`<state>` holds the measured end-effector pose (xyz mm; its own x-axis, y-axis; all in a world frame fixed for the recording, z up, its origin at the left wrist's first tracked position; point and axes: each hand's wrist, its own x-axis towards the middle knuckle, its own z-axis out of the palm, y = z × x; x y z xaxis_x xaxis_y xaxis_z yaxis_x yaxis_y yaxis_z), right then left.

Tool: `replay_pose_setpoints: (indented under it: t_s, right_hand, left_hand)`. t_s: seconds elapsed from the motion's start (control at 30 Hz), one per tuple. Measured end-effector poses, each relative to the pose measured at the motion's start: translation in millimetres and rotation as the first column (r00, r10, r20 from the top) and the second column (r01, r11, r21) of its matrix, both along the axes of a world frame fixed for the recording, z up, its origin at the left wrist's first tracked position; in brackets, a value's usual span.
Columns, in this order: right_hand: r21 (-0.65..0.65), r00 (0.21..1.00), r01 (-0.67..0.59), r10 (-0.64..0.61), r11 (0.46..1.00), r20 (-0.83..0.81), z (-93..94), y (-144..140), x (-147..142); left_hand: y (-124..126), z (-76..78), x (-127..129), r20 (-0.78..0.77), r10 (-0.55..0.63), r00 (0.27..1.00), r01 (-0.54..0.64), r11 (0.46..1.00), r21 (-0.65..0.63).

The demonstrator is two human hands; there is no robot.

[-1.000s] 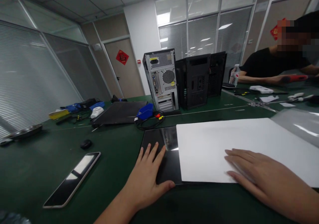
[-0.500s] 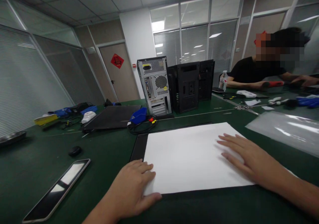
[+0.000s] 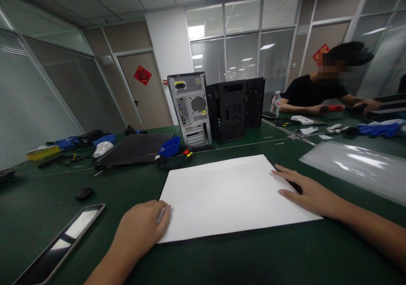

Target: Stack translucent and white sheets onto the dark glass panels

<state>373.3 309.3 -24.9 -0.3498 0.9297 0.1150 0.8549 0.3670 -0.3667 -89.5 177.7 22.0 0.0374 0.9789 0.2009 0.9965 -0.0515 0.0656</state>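
Observation:
A large white sheet [image 3: 218, 196] lies flat on the green table, with a thin dark edge showing along its left side. At its left edge, my left hand [image 3: 142, 223] is closed, fingers curled and thumb against the sheet. My right hand [image 3: 309, 192] rests at the opposite edge, fingers spread and the tips touching the sheet. Something dark shows beneath the right palm; I cannot make out what it is.
Beyond the sheet stand an open-backed computer case [image 3: 190, 111] and a black case [image 3: 231, 111]. A phone [image 3: 60, 245] and a black round object [image 3: 84, 194] lie left. Clear plastic [image 3: 358, 160] lies right. Across the table, a person [image 3: 317, 90] holds a red-handled tool [image 3: 333, 108].
The white sheet has shifted left over the black strip that showed at its left and back. My left hand has closed at its edge; my right hand has moved out to the right edge.

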Motion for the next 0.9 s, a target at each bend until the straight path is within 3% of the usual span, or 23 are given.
replay_pose_setpoints:
  t_s: [0.1, 0.2, 0.37, 0.53, 0.63, 0.73, 0.8, 0.9]
  right_hand:
    - [0.010, 0.992, 0.122, -0.123, 0.992, 0.028, 0.1, 3, -1]
    - [0.021, 0.995, 0.094, -0.095, 0.995, 0.043, 0.2, 3, 0]
    - [0.033, 0.996, 0.076, -0.078, 0.997, 0.049, -4.1, 2, 0]
    - [0.073, 0.995, 0.071, -0.076, 0.995, 0.064, 0.3, 10, 9]
    - [0.259, 0.967, 0.122, -0.173, 0.958, 0.185, 6.1, 25, 44]
    - [0.449, 0.846, 0.271, -0.433, 0.852, 0.311, 1.8, 43, 96]
    - [0.388, 0.758, 0.455, -0.577, 0.802, 0.304, -5.8, 52, 126]
    - [0.169, 0.749, 0.572, -0.595, 0.803, 0.292, -14.5, 57, 147]
  left_hand:
    - [3, -5.4, -7, 0.003, 0.063, 0.998, -0.063, 0.998, 0.000]
    - [9, -17.6, -17, 0.139, 0.076, 0.987, -0.080, 0.996, 0.023]
    - [21, -39.9, -34, 0.224, 0.100, 0.969, -0.087, 0.994, -0.066]
    - [22, -44.7, -37, 0.241, 0.074, 0.968, -0.066, 0.997, -0.041]
    - [21, -41.9, -36, 0.254, 0.075, 0.964, -0.069, 0.997, -0.034]
    - [20, -39.5, -35, 0.263, 0.072, 0.962, -0.066, 0.997, -0.031]
    - [20, -38.8, -35, 0.263, 0.069, 0.962, -0.065, 0.998, -0.026]
    - [20, -38.1, -35, 0.265, 0.065, 0.962, -0.060, 0.998, -0.025]
